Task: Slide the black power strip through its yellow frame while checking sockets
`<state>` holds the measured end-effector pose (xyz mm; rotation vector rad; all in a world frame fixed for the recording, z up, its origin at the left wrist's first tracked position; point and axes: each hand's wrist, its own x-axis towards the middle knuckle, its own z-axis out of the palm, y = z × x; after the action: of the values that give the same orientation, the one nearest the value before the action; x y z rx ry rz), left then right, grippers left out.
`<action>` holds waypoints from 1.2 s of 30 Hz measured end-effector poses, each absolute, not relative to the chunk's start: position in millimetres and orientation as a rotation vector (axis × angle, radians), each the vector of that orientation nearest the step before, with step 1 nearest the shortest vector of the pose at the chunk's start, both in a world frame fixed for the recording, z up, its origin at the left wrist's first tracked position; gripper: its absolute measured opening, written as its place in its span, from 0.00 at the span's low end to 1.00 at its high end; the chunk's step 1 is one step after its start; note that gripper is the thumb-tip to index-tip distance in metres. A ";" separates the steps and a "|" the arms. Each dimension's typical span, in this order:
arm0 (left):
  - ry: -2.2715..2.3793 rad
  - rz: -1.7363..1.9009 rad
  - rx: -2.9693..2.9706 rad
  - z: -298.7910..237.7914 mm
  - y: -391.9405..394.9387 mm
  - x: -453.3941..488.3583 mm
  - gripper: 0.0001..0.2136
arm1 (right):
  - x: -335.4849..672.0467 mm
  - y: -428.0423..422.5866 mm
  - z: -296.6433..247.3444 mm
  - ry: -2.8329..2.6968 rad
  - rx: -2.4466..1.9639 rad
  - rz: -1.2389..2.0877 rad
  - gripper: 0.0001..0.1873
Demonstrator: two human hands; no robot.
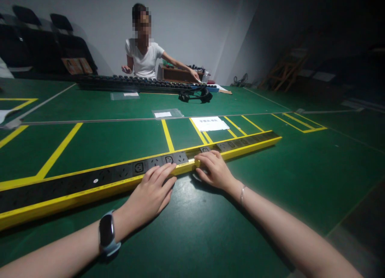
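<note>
Fingers point(162, 173) of the left hand point(152, 196) nearly straight, lying over the near edge of a long yellow strip point(246, 150); those of the right hand point(218, 172) curled over the same edge. Cannot tell whether either hand grips. Strip runs beneath both sets of fingertips and extends well past them to either side. One black socket module point(181, 158) just beyond the left fingertips; another module point(205, 149) just beyond the right fingers, which cover the strip's near edge there and hide part of it. Beyond the right fingers: white sheet point(210, 124), then a dark looped object point(197, 95). Farthest from the fingers: long row of dark pieces point(135, 84), co-worker point(144, 61) behind it.
</note>
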<state>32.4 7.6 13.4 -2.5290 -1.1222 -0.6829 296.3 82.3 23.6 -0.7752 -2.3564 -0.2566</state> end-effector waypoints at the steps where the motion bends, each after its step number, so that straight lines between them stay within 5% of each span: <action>1: -1.123 -0.682 -2.527 13.6 7.5 32.2 0.12 | 296.6 82.3 23.2 -2.343 -0.799 -0.267 0.17; 23: -1.114 -0.682 -2.532 14.7 6.8 32.4 0.12 | 297.7 84.7 20.8 -2.158 -1.121 -0.333 0.15; 36: -1.127 -0.668 -2.533 14.9 7.1 32.8 0.12 | 295.6 90.7 15.7 -2.390 -0.918 -0.218 0.12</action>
<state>32.8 7.1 14.9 -2.5327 -1.1266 -0.6680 295.6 90.7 15.7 -0.9183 -2.3904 -0.2182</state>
